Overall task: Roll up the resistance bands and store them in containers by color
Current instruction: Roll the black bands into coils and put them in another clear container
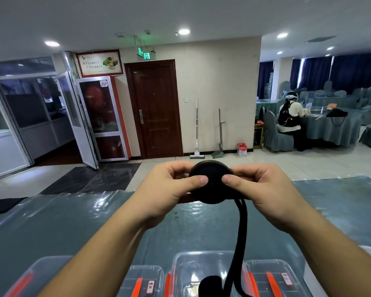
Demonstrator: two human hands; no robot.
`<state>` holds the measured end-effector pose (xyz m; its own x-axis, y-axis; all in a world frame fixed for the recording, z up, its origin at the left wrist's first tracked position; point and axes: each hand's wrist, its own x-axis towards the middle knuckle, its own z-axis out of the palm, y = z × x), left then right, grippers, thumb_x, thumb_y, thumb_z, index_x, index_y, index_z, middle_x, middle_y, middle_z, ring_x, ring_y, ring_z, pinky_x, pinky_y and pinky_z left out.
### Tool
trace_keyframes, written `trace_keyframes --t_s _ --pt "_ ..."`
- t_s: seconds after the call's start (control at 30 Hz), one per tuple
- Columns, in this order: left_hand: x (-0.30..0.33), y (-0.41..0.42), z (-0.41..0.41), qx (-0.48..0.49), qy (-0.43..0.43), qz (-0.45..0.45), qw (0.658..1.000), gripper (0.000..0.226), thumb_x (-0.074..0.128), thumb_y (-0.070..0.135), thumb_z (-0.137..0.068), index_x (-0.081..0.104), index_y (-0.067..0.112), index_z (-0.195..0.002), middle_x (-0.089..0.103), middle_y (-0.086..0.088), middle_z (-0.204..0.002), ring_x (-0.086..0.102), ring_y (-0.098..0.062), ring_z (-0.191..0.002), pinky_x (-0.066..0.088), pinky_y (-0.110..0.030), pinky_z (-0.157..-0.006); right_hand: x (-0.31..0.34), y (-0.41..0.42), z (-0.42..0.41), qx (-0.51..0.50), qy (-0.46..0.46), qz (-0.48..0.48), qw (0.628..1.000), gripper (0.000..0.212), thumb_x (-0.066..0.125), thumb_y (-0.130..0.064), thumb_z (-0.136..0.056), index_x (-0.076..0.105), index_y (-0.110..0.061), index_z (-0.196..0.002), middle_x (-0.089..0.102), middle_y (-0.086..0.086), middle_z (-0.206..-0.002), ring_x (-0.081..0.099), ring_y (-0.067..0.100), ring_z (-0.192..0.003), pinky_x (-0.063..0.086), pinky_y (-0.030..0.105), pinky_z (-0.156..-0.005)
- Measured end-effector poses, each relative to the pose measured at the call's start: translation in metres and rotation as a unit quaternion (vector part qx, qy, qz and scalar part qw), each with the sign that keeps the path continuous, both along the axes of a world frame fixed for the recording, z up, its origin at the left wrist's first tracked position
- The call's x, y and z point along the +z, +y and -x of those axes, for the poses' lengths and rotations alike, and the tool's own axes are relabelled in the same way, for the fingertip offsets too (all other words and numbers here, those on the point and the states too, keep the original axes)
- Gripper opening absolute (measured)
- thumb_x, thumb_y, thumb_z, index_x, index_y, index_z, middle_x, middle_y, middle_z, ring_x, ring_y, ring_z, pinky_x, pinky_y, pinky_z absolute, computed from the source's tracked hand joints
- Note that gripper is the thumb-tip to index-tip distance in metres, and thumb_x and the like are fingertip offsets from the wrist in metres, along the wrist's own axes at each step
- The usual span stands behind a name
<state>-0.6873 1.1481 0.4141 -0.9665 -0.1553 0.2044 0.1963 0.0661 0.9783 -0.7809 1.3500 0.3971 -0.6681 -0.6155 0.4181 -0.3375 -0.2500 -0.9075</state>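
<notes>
Both of our hands meet at chest height above the table (pixel 73 221): our left hand (pixel 169 189) and our right hand (pixel 263 189) each pinch the black resistance band (pixel 211 183), thumbs pressed on the near face of its flat coil and fingers curled behind it. That coil is held in the air, well clear of the tabletop, and a loose tail of it hangs down from the bottom of the roll toward the boxes below.

To finish the roll well, we judge it best to keep thumb pressure steady so the wound layers do not spring apart, turn the coil a little at a time, and feed the tail in flat and untwisted with its edges lined up.

Along the near edge sit several clear plastic containers with orange latches. The open container (pixel 180 266) in the middle already holds a dark rolled shape at its bottom, likely another black band, and the tail drops into it. The lidded container (pixel 144 279) to its left and another to its right carry small labels; we cannot tell what lies inside them
</notes>
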Motion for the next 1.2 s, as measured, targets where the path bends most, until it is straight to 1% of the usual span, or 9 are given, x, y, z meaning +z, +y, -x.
trace_keyframes --t_s 0.17,0.27,0.37,0.43,0.6,0.77,0.83,1.0,1.2 --pt "0.01 -0.002 -0.005 -0.026 -0.017 0.154 0.988 0.021 0.077 0.005 -0.089 0.08 0.015 -0.107 0.081 -0.007 -0.097 0.078 -0.021 -0.088 0.059 -0.026 -0.072 0.004 -0.001 0.001 0.014 0.067 -0.083 0.994 0.018 0.075 -0.018 -0.09 0.083 -0.025 -0.103 0.082 0.004 -0.099 0.079 0.021 -0.096 0.062 0.029 -0.087" --pt "0.012 0.0 -0.003 0.001 0.015 0.096 0.995 0.021 0.074 0.003 -0.091 0.08 0.012 -0.109 0.081 -0.009 -0.099 0.078 -0.019 -0.087 0.059 -0.023 -0.069 0.004 -0.004 0.002 0.016 0.033 -0.031 0.999 0.021 0.073 -0.018 -0.089 0.082 -0.021 -0.108 0.082 0.006 -0.103 0.078 0.021 -0.099 0.06 0.025 -0.085" --pt "0.004 0.003 -0.001 0.001 0.018 -0.004 1.0 0.023 0.071 0.002 -0.091 0.078 0.008 -0.112 0.078 -0.018 -0.106 0.076 -0.024 -0.09 0.063 -0.033 -0.077 0.003 -0.004 0.001 0.009 0.023 -0.003 1.0 0.019 0.073 -0.018 -0.092 0.082 -0.019 -0.11 0.081 0.008 -0.105 0.078 0.024 -0.101 0.061 0.028 -0.088" --pt "0.001 0.003 0.0 -0.014 0.011 -0.008 1.0 0.019 0.072 0.002 -0.091 0.079 0.012 -0.105 0.079 -0.015 -0.1 0.075 -0.023 -0.089 0.062 -0.033 -0.078 0.004 -0.001 0.002 0.004 0.032 -0.013 0.999 0.02 0.071 -0.018 -0.091 0.082 -0.019 -0.107 0.082 0.007 -0.102 0.078 0.023 -0.099 0.061 0.028 -0.087" --pt "0.01 -0.007 -0.001 -0.027 0.009 0.183 0.983 0.02 0.077 0.003 -0.089 0.081 0.018 -0.101 0.081 -0.008 -0.096 0.076 -0.016 -0.089 0.058 -0.026 -0.078 0.005 -0.001 0.003 0.018 0.058 -0.076 0.995 0.017 0.072 -0.011 -0.093 0.083 -0.02 -0.103 0.082 0.006 -0.097 0.079 0.021 -0.094 0.06 0.024 -0.082" --pt "0.006 -0.004 0.001 -0.008 0.02 -0.011 1.0 0.016 0.072 0.0 -0.09 0.078 0.011 -0.101 0.079 -0.009 -0.094 0.076 -0.018 -0.085 0.06 -0.025 -0.072 0.001 -0.007 0.004 0.005 -0.01 0.021 1.0 0.026 0.073 -0.028 -0.085 0.082 -0.018 -0.107 0.081 0.011 -0.102 0.079 0.026 -0.098 0.062 0.028 -0.083" --pt "0.004 -0.005 0.002 -0.015 0.013 -0.008 1.0 0.017 0.072 -0.001 -0.09 0.078 0.011 -0.101 0.079 -0.01 -0.096 0.076 -0.02 -0.087 0.06 -0.027 -0.073 0.003 -0.007 0.005 0.014 0.001 0.022 1.0 0.022 0.073 -0.025 -0.088 0.082 -0.019 -0.107 0.081 0.009 -0.103 0.079 0.024 -0.098 0.06 0.024 -0.082" --pt "0.013 -0.013 0.0 -0.026 0.009 0.174 0.984 0.017 0.081 0.013 -0.087 0.083 0.025 -0.098 0.081 -0.003 -0.094 0.077 -0.015 -0.088 0.056 -0.024 -0.076 0.001 -0.009 0.006 0.033 0.038 -0.044 0.998 0.019 0.072 -0.022 -0.09 0.083 -0.022 -0.106 0.081 0.008 -0.102 0.078 0.025 -0.099 0.062 0.03 -0.089" --pt "0.005 -0.005 0.0 -0.009 0.026 0.0 1.0 0.03 0.078 0.018 -0.077 0.079 0.007 -0.105 0.079 -0.013 -0.098 0.075 -0.019 -0.083 0.059 -0.025 -0.069 -0.005 -0.015 -0.001 0.051 -0.015 0.054 0.997 0.026 0.065 -0.026 -0.096 0.079 -0.019 -0.117 0.079 0.009 -0.113 0.076 0.026 -0.108 0.06 0.031 -0.091"
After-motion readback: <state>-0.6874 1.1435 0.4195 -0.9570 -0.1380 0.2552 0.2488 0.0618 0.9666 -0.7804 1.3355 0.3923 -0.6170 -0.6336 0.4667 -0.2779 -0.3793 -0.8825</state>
